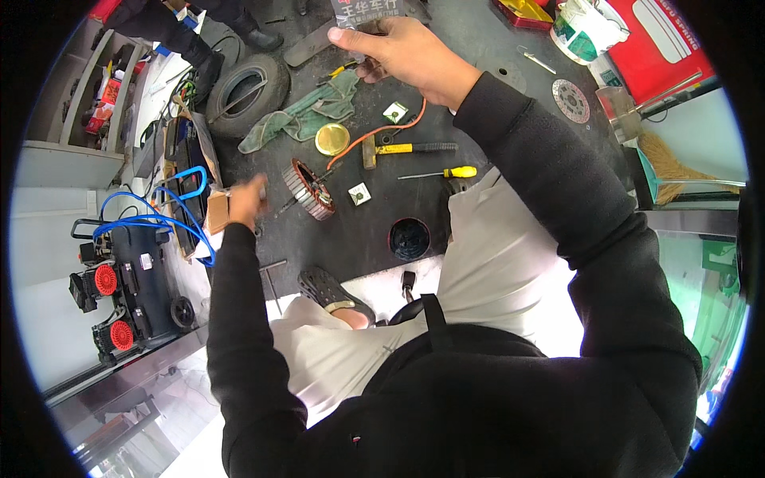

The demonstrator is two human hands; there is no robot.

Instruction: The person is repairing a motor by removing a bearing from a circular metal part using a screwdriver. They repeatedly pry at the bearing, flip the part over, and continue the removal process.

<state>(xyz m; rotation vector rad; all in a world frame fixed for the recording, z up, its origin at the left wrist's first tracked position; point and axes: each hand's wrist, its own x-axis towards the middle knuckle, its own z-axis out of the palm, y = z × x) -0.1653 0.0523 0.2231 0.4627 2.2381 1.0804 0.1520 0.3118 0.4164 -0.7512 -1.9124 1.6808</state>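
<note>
At the top of the view, my right hand (410, 60) is raised, thumb and fingers closed on a small clear plastic bag (368, 9) with white print. My left hand (249, 201), smeared by motion, hangs beside a cardboard box (217, 212); its fingers do not show clearly. Between my hands, a motor stator (311, 190) with copper windings lies on the dark mat. An orange cable (374, 137) runs from it past a hammer (408, 148). Close by are a yellow-handled screwdriver (442, 173), a round gold lid (331, 139) and two small square white pieces (359, 193).
Beyond lie a green cloth (307, 111) and a tyre (249, 94), with another person's legs (171, 40) behind. A black bowl (409, 238) sits near my knee. To the right are a brake disc (570, 101), a white bucket (588, 30) and a broom (673, 163); an air compressor (143, 275) stands left.
</note>
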